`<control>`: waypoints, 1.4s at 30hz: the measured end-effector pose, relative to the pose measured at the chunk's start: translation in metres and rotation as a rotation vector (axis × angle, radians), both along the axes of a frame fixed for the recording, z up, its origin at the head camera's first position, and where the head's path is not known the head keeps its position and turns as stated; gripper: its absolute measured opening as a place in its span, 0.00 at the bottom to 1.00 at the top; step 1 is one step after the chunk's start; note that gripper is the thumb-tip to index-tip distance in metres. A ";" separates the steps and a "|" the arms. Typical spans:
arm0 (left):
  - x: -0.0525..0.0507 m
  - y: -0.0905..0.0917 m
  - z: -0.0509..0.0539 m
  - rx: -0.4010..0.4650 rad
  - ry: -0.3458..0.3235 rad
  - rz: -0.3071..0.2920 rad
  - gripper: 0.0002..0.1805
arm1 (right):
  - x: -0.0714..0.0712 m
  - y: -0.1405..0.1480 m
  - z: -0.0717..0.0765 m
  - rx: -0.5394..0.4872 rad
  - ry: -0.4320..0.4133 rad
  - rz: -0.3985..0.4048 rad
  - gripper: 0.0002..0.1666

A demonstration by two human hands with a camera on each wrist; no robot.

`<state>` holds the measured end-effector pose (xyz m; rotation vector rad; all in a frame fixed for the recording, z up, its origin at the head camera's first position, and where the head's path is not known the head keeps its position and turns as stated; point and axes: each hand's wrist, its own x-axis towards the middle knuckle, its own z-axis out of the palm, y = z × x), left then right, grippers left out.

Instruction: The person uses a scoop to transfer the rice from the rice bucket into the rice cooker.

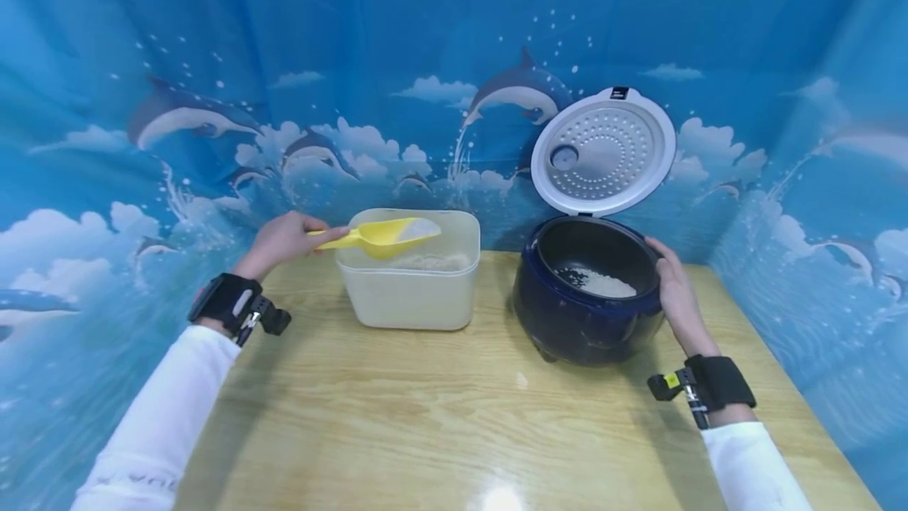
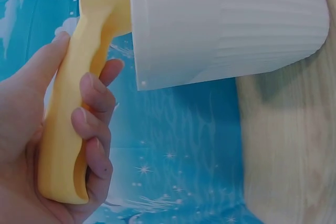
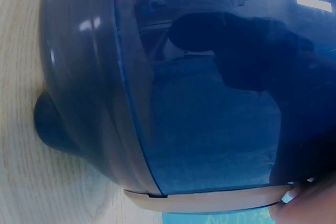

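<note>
My left hand (image 1: 287,241) grips the handle of a yellow scoop (image 1: 383,238), fingers curled round it in the left wrist view. White grains, which look like rice, lie in the scoop's front end. The scoop is held above a whitish open container (image 1: 411,302) with more pale grains (image 1: 436,262) inside. At the right, a dark blue rice cooker (image 1: 574,330) stands with its lid (image 1: 606,150) raised. White rice (image 1: 606,284) lies in its pot, with a black-speckled patch beside it. My right hand (image 1: 677,294) rests on the cooker's right rim; most of it is outside the right wrist view.
Container and cooker stand side by side toward the back of a wooden table (image 1: 397,408). A blue curtain (image 1: 397,38) printed with dolphins hangs behind and along both sides. The raised lid leans back near the curtain.
</note>
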<state>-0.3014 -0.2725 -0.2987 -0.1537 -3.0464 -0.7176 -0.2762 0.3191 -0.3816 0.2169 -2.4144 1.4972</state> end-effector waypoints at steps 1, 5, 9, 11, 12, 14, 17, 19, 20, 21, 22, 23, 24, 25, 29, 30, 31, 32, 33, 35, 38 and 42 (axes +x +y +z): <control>0.000 0.000 -0.002 0.014 -0.003 0.003 0.37 | 0.000 0.001 0.000 0.000 0.000 -0.002 0.32; -0.002 0.002 -0.011 0.079 -0.036 0.039 0.42 | 0.001 0.005 -0.001 0.003 0.001 -0.009 0.32; -0.006 0.005 -0.019 0.161 -0.060 0.052 0.43 | 0.001 0.008 0.000 0.005 0.001 -0.014 0.32; -0.008 0.007 -0.021 0.201 -0.059 0.050 0.42 | 0.000 0.009 0.001 0.001 0.002 -0.017 0.32; -0.009 0.008 -0.022 0.218 -0.056 0.049 0.42 | 0.000 0.009 0.001 -0.001 0.001 -0.022 0.32; -0.011 0.010 -0.024 0.239 -0.046 0.045 0.42 | 0.000 0.011 0.002 -0.004 0.004 -0.028 0.31; -0.013 0.012 -0.027 0.251 -0.031 0.038 0.43 | 0.000 0.012 0.004 -0.005 -0.002 -0.039 0.31; -0.013 0.013 -0.028 0.252 -0.025 0.036 0.44 | 0.000 0.014 0.004 -0.002 -0.005 -0.042 0.31; -0.013 0.014 -0.028 0.256 -0.023 0.032 0.44 | 0.000 0.014 0.004 -0.002 -0.006 -0.043 0.31; -0.013 0.014 -0.028 0.262 -0.022 0.026 0.44 | 0.001 0.015 0.004 -0.004 -0.009 -0.043 0.31; -0.013 0.014 -0.028 0.266 -0.021 0.023 0.43 | 0.001 0.015 0.003 -0.004 -0.008 -0.044 0.31; -0.013 0.015 -0.027 0.275 -0.019 0.017 0.43 | 0.001 0.016 0.003 -0.004 -0.007 -0.045 0.31; -0.013 0.015 -0.026 0.278 -0.015 0.009 0.43 | 0.001 0.017 0.003 -0.007 -0.009 -0.045 0.31; -0.013 0.016 -0.024 0.281 -0.010 0.001 0.43 | 0.001 0.018 0.002 -0.008 -0.011 -0.048 0.31; -0.014 0.022 -0.012 0.283 -0.008 -0.019 0.44 | 0.002 0.018 0.002 -0.005 -0.014 -0.060 0.31; -0.013 0.025 -0.007 0.279 -0.009 -0.025 0.44 | 0.003 0.018 0.002 -0.006 -0.014 -0.062 0.31; -0.013 0.028 -0.003 0.276 -0.009 -0.035 0.43 | 0.003 0.017 0.002 -0.004 -0.015 -0.062 0.31; -0.012 0.032 0.002 0.273 -0.009 -0.043 0.43 | 0.004 0.015 0.002 -0.002 -0.014 -0.062 0.31; -0.011 0.037 0.007 0.272 -0.008 -0.045 0.43 | 0.004 0.014 0.002 0.000 -0.015 -0.062 0.31; -0.009 0.049 0.017 0.262 -0.004 -0.060 0.42 | 0.004 0.011 0.002 0.005 -0.017 -0.059 0.31; -0.007 0.072 0.034 0.245 -0.020 -0.064 0.42 | 0.003 0.006 0.001 -0.002 -0.023 -0.045 0.31; -0.008 0.109 0.054 0.235 -0.031 -0.095 0.40 | -0.001 -0.002 0.002 -0.007 -0.015 -0.038 0.30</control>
